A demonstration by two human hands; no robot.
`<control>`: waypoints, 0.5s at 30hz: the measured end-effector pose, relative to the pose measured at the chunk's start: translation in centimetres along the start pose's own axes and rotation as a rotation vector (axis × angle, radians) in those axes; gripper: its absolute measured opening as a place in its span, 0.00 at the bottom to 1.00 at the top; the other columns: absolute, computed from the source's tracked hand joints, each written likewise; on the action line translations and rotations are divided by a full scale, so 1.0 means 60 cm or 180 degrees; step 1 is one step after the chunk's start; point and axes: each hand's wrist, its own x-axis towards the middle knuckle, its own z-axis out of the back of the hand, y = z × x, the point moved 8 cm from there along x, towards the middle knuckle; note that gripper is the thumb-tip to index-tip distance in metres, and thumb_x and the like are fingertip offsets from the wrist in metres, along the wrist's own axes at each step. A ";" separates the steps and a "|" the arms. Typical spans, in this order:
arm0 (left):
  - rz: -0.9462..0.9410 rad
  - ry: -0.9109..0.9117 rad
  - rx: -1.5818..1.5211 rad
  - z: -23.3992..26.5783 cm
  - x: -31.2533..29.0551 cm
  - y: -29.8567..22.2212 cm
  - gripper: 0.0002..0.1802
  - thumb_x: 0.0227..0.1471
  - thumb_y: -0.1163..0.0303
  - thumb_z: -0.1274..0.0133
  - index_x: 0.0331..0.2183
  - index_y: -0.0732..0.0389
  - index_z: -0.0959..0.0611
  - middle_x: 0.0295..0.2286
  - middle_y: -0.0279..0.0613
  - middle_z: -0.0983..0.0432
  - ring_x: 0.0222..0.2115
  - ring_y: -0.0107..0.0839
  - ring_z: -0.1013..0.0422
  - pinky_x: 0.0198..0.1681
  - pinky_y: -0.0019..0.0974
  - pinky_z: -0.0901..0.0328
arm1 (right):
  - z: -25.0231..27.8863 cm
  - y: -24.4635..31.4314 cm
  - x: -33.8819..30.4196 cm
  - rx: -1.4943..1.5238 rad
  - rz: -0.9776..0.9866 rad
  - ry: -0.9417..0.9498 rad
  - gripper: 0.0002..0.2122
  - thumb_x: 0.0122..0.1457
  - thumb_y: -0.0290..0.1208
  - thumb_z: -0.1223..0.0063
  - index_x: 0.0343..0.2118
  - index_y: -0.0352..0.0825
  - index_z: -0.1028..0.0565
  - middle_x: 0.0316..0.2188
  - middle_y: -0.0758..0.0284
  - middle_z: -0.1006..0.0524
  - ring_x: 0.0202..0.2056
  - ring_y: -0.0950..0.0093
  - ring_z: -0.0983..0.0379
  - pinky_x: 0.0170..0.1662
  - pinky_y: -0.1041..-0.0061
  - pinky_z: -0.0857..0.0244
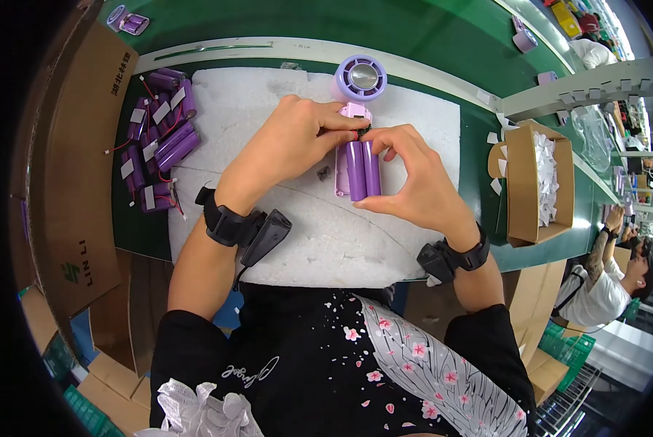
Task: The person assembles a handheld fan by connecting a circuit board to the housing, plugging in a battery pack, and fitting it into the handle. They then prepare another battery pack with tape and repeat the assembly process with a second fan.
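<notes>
A pink and lilac handheld fan (341, 188) lies on the white foam board, its round head (362, 76) at the far end and its handle toward me. The handle shell is open, with a small dark circuit part at its neck. A purple two-cell battery pack (363, 171) lies over the handle. My right hand (422, 178) grips this pack, thumb at its near end and fingers at its far end. My left hand (290, 135) is closed in a pinch at the handle's neck, beside the dark part; what its fingertips hold is hidden.
Several purple battery packs (175, 146) with red wires and white labels are heaped left of the foam board (305, 247). A cardboard box (519, 182) of white paper pieces stands at right. A large carton (72, 175) rises at left. Beyond runs a green conveyor (268, 22); a co-worker (596, 291) sits far right.
</notes>
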 end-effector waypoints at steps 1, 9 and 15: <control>-0.0002 0.0004 -0.0004 0.000 0.000 0.002 0.15 0.47 0.78 0.45 0.40 0.59 0.17 0.35 0.53 0.22 0.47 0.44 0.29 0.38 0.34 0.31 | 0.000 0.001 0.000 -0.0023 0.0054 -0.0038 0.28 0.33 0.29 0.28 0.40 0.33 0.31 0.42 0.64 0.27 0.37 0.69 0.31 0.42 0.73 0.34; -0.0083 0.0034 -0.0107 0.000 0.004 0.004 0.16 0.47 0.78 0.46 0.41 0.58 0.18 0.35 0.52 0.22 0.47 0.43 0.29 0.39 0.33 0.32 | -0.006 -0.004 -0.001 0.0190 0.0030 -0.0071 0.26 0.33 0.29 0.27 0.36 0.32 0.31 0.43 0.62 0.27 0.33 0.71 0.30 0.40 0.74 0.33; 0.0106 0.0076 -0.0133 -0.001 0.003 0.006 0.16 0.48 0.78 0.47 0.41 0.58 0.17 0.36 0.52 0.22 0.48 0.43 0.30 0.41 0.34 0.32 | -0.009 0.000 0.000 0.0032 0.0143 -0.0107 0.26 0.33 0.30 0.27 0.35 0.32 0.31 0.44 0.61 0.28 0.33 0.71 0.30 0.39 0.75 0.32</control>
